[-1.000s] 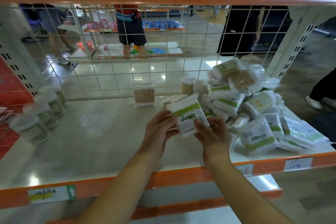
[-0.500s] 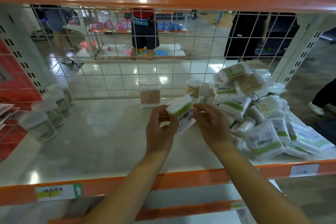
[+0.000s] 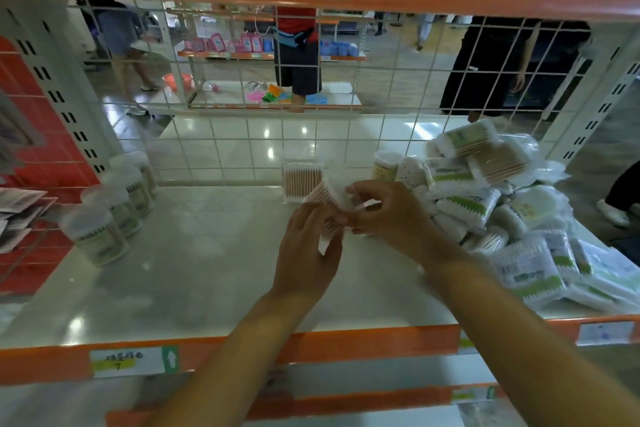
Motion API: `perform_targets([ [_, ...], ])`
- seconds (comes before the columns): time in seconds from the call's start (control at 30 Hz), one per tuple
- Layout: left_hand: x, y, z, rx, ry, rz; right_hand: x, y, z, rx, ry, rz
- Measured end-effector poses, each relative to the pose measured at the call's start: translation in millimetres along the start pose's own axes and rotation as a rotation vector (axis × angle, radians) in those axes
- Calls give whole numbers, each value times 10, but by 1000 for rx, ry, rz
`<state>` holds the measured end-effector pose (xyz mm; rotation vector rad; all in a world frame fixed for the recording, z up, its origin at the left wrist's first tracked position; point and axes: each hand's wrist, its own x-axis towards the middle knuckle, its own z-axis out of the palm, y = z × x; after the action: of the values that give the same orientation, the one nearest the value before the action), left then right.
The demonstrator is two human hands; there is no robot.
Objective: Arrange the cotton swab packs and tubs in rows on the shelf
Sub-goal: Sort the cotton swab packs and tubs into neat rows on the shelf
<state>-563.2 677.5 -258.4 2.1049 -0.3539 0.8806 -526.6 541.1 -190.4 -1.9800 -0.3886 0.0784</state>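
You hold one cotton swab pack point(image 3: 327, 199) in both hands, up in the air over the middle of the shelf point(image 3: 207, 270). Your left hand point(image 3: 306, 253) wraps its fingers around the low end of the pack. Your right hand point(image 3: 388, 215) pinches the top end with thumb and fingertips. The pack is tilted, with its long side running from about 7 o'clock up to 1 o'clock.

The spot that matters is at 12 o'clock from your hands: one standing pack point(image 3: 301, 180) leans by the wire back point(image 3: 242, 149) of the shelf. It is close, just behind the pack you hold. Your left hand looks a bit nearer to the free space at 9 o'clock of that standing pack.

So I think you should turn your pack upright and set it right beside that one to grow the row.

The messy pile of packs point(image 3: 502, 204) waits at 3 o'clock. The tubs point(image 3: 114, 204) stand in a line at 9 o'clock.
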Motion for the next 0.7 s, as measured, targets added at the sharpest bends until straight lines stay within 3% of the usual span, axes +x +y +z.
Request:
perform_targets([
  [0.23,83,-244,-266,270,-225,80,361,27,83,-373,-4,-149],
  [0.37,71,-410,-368,372,-317,22,644,78,142,-563,-18,-239],
  [0.7,-25,-679,-552,379,-391,-67,1033,207,464,-611,-41,-313],
])
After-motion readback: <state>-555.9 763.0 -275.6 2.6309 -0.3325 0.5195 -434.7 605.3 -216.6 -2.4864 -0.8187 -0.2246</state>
